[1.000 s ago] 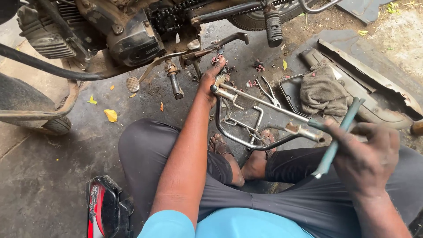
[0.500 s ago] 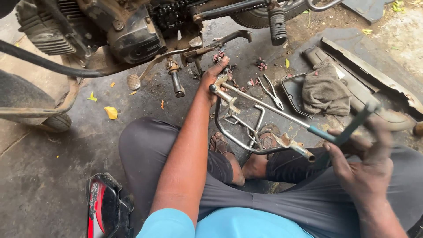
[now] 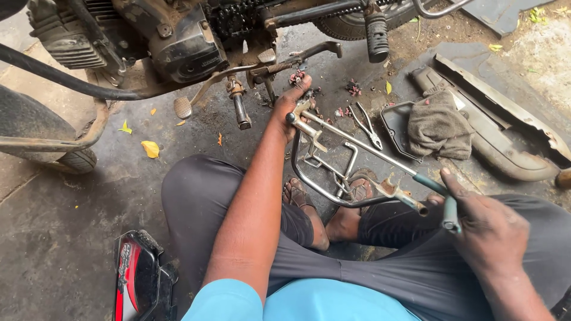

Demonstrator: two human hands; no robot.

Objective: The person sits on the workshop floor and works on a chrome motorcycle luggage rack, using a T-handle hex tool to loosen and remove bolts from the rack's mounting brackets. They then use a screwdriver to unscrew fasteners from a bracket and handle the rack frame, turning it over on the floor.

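Note:
My left hand (image 3: 289, 110) reaches forward and grips the far end of a bent metal tube frame (image 3: 318, 184), holding it where the tip of a long T-handle wrench (image 3: 369, 147) meets it. The wrench shaft runs diagonally back to my right hand (image 3: 493, 235), which is closed around its teal cross handle (image 3: 449, 209) above my right thigh. The frame rests between my crossed legs and sandalled feet (image 3: 297, 193). Just beyond my left hand hangs the underside of a motorcycle engine (image 3: 178, 41).
Pliers (image 3: 366, 123), a grey cloth (image 3: 440, 125) on a wire bracket and a long grey plastic cover (image 3: 505, 142) lie at the right. A footpeg (image 3: 376, 30) and brake pedal (image 3: 182, 107) hang from the motorcycle. A red and black panel (image 3: 134, 273) lies by my left hip.
My right hand has swung the teal cross handle from pointing up to pointing down, and the hand has dropped toward my thigh. My left hand stays on the frame's end.

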